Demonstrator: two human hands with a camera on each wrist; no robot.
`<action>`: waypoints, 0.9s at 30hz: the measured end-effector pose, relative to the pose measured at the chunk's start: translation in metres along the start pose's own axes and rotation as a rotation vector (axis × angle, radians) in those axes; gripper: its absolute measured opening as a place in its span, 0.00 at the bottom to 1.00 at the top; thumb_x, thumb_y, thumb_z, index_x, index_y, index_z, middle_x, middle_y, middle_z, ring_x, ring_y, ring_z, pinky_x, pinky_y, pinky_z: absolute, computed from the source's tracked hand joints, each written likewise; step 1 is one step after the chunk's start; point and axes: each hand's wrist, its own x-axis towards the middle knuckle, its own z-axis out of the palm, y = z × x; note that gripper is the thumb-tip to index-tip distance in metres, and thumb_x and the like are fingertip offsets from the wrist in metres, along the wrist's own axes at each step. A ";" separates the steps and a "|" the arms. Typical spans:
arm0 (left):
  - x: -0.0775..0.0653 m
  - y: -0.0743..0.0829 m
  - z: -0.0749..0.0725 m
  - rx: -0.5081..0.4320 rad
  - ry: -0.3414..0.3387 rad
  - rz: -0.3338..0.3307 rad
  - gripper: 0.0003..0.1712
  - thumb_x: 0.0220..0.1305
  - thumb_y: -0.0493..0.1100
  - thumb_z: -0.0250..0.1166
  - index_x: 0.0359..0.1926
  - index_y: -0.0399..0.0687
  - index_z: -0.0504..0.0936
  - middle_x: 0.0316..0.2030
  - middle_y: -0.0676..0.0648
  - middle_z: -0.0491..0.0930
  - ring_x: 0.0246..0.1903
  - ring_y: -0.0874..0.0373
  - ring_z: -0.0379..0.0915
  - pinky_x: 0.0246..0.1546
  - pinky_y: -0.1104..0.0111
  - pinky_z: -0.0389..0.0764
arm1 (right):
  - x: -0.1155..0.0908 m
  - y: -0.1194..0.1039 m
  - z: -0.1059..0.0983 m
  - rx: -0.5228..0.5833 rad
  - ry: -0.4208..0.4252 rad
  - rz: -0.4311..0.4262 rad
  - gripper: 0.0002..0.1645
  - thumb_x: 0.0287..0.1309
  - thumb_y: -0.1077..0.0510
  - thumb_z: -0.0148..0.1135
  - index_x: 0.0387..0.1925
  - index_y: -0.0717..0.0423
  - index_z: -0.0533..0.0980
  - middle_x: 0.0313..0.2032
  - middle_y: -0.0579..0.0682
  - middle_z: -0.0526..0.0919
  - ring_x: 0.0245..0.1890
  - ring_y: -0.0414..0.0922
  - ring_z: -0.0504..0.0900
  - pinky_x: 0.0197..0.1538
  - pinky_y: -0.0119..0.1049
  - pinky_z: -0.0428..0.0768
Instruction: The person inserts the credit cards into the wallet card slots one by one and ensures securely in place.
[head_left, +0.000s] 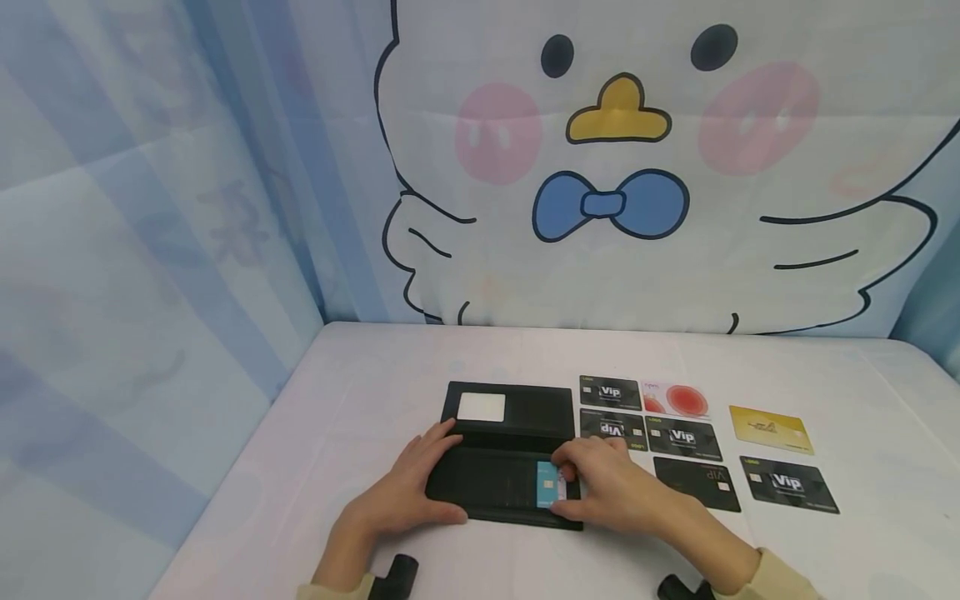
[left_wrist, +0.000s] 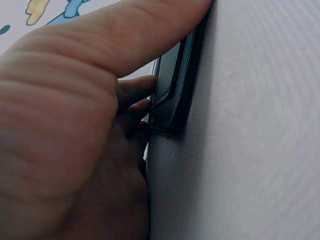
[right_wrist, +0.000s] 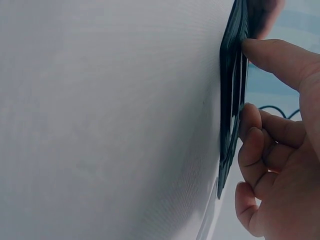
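Observation:
A black card wallet (head_left: 480, 483) lies opened flat on the table, its fold running left to right. My left hand (head_left: 408, 483) rests at its left end, fingertips near the fold and thumb (left_wrist: 150, 35) along the near edge. A light-blue card (head_left: 547, 485) lies at the right end of the wallet's near panel. My right hand (head_left: 611, 487) pinches this card's right part between thumb (right_wrist: 280, 60) and curled fingers, which hide some of it. A white rectangle (head_left: 482, 407) shows on the far panel.
Right of the wallet lie several black VIP cards (head_left: 682, 437), a pink and red card (head_left: 675, 399) and a gold card (head_left: 771, 428). A curtain (head_left: 480, 275) with a cartoon print hangs behind the table (head_left: 262, 517).

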 end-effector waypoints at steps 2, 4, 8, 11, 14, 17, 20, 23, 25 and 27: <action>0.000 0.000 0.000 -0.001 -0.002 0.002 0.55 0.50 0.54 0.80 0.74 0.43 0.64 0.79 0.46 0.48 0.77 0.41 0.36 0.73 0.42 0.39 | 0.000 0.000 0.000 0.000 0.001 -0.006 0.25 0.50 0.48 0.79 0.45 0.53 0.79 0.30 0.32 0.71 0.37 0.35 0.71 0.49 0.52 0.64; 0.000 -0.001 0.000 -0.003 -0.004 0.004 0.55 0.50 0.54 0.80 0.74 0.43 0.63 0.79 0.46 0.48 0.77 0.41 0.36 0.73 0.43 0.38 | 0.000 -0.001 0.001 -0.002 0.001 -0.010 0.25 0.50 0.48 0.79 0.45 0.53 0.79 0.30 0.32 0.71 0.37 0.35 0.70 0.49 0.52 0.64; 0.000 -0.001 0.000 -0.003 -0.008 0.009 0.55 0.50 0.54 0.80 0.74 0.42 0.63 0.79 0.45 0.48 0.77 0.42 0.36 0.74 0.43 0.38 | 0.001 -0.001 0.002 -0.003 0.001 -0.015 0.24 0.50 0.48 0.79 0.45 0.53 0.79 0.30 0.31 0.71 0.37 0.35 0.70 0.48 0.51 0.64; 0.000 -0.001 0.000 0.000 -0.006 0.014 0.56 0.50 0.54 0.80 0.74 0.42 0.63 0.79 0.44 0.48 0.77 0.42 0.36 0.74 0.44 0.37 | 0.002 -0.002 0.002 -0.007 0.001 -0.017 0.24 0.50 0.48 0.79 0.45 0.53 0.79 0.30 0.31 0.71 0.37 0.35 0.71 0.49 0.51 0.64; 0.001 -0.002 0.000 0.005 -0.005 0.014 0.56 0.50 0.54 0.80 0.74 0.42 0.63 0.79 0.45 0.48 0.77 0.42 0.36 0.74 0.44 0.38 | 0.002 -0.002 0.002 -0.010 -0.001 -0.017 0.24 0.50 0.48 0.79 0.45 0.53 0.79 0.30 0.31 0.71 0.37 0.35 0.71 0.49 0.52 0.64; 0.001 -0.002 0.000 0.007 -0.005 0.016 0.56 0.50 0.54 0.80 0.74 0.41 0.63 0.79 0.45 0.48 0.77 0.42 0.36 0.74 0.44 0.38 | 0.002 -0.002 0.002 -0.011 -0.004 -0.010 0.25 0.50 0.48 0.79 0.45 0.53 0.79 0.30 0.31 0.71 0.38 0.36 0.70 0.49 0.52 0.64; 0.001 -0.003 0.000 0.012 -0.006 0.019 0.56 0.50 0.55 0.80 0.74 0.41 0.63 0.79 0.45 0.48 0.77 0.43 0.36 0.74 0.45 0.37 | 0.002 -0.002 0.001 -0.018 -0.002 0.000 0.25 0.50 0.47 0.79 0.45 0.52 0.79 0.30 0.31 0.71 0.38 0.36 0.71 0.50 0.53 0.64; 0.001 -0.003 0.001 0.012 -0.006 0.020 0.55 0.50 0.55 0.80 0.74 0.42 0.63 0.79 0.45 0.48 0.77 0.43 0.36 0.74 0.45 0.37 | 0.001 -0.002 0.001 -0.028 0.001 0.008 0.25 0.50 0.47 0.79 0.46 0.52 0.79 0.30 0.31 0.71 0.39 0.36 0.71 0.50 0.54 0.64; 0.001 -0.002 0.000 0.009 -0.006 0.018 0.56 0.50 0.55 0.80 0.74 0.42 0.63 0.79 0.45 0.48 0.77 0.42 0.36 0.74 0.45 0.37 | 0.000 -0.002 0.000 -0.033 0.001 0.017 0.26 0.49 0.46 0.79 0.46 0.52 0.79 0.30 0.31 0.71 0.39 0.36 0.71 0.50 0.54 0.64; 0.001 -0.002 0.000 0.008 -0.005 0.017 0.56 0.50 0.55 0.80 0.74 0.42 0.63 0.79 0.45 0.48 0.77 0.42 0.36 0.74 0.44 0.37 | -0.001 -0.002 -0.001 -0.036 0.005 0.022 0.26 0.49 0.46 0.79 0.47 0.52 0.80 0.31 0.32 0.72 0.38 0.36 0.71 0.50 0.53 0.64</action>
